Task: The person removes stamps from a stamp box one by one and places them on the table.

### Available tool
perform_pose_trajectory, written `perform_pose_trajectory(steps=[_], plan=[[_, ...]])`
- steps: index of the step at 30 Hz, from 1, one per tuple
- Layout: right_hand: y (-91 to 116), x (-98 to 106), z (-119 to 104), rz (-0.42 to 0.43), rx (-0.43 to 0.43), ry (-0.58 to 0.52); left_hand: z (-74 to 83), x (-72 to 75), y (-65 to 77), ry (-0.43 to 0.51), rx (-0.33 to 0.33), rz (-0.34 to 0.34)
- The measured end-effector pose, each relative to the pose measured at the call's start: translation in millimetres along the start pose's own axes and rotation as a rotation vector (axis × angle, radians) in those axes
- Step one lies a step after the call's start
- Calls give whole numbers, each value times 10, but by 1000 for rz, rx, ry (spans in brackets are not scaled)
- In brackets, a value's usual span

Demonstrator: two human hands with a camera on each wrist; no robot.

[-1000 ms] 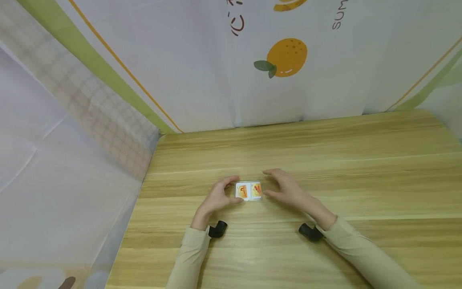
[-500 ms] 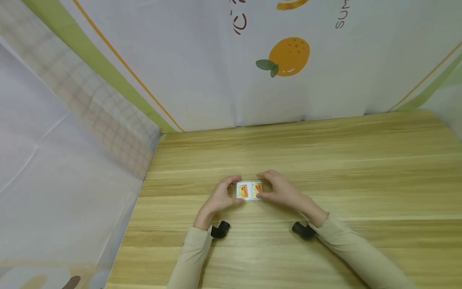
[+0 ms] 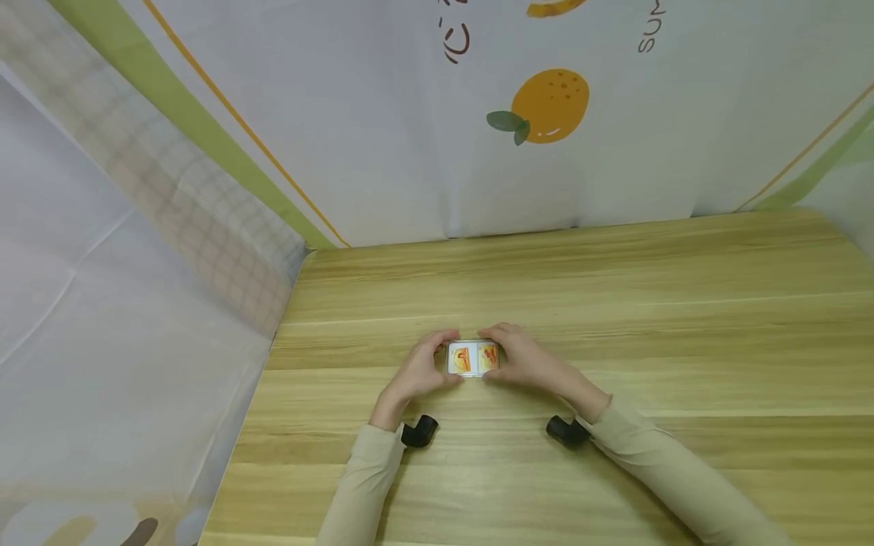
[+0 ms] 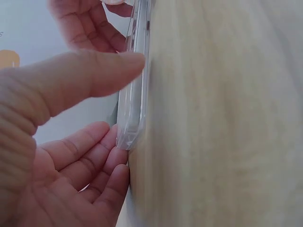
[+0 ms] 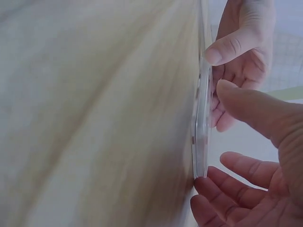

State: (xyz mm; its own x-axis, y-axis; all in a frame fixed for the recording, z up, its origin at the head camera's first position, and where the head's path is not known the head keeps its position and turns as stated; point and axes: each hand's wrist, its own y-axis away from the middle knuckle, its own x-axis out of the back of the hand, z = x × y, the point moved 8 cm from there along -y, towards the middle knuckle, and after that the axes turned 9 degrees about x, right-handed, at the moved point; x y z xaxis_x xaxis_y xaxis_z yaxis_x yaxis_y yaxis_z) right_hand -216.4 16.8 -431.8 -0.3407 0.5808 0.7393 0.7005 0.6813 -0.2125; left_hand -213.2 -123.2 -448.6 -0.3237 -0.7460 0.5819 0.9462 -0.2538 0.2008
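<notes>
A flat, clear plastic case [image 3: 473,359] lies face up on the wooden table, with two orange-and-yellow pictures side by side under its lid. My left hand [image 3: 418,370] holds its left end, thumb along the near edge and fingers at the far edge. At the right end, my right hand [image 3: 531,359] spans the case the same way. The left wrist view shows the left thumb [image 4: 113,71] across the edge of the case, fingertips by its corner. In the right wrist view the right thumb [image 5: 251,104] is close to the case's edge, and fingertips touch its lower end.
The wooden table [image 3: 614,303] stretches around the case on all sides. Behind it hangs a white cloth [image 3: 382,152] printed with an orange; another pale cloth [image 3: 136,318] hangs on the left. Black angled pieces [image 3: 419,431] stick out at both wrists.
My right hand has moved left, from apart from the case to around its right end. The left hand and the case have stayed nearly where they were.
</notes>
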Motion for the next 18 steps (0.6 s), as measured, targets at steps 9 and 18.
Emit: perform_pose_trajectory(steps=[9,18], plan=[[-47,-35,-2,-29,0,26,16,-7,-6,-20,0,7],[-68,-46,-21,-33,5,42,30,-1,-4,-25,-11,16]])
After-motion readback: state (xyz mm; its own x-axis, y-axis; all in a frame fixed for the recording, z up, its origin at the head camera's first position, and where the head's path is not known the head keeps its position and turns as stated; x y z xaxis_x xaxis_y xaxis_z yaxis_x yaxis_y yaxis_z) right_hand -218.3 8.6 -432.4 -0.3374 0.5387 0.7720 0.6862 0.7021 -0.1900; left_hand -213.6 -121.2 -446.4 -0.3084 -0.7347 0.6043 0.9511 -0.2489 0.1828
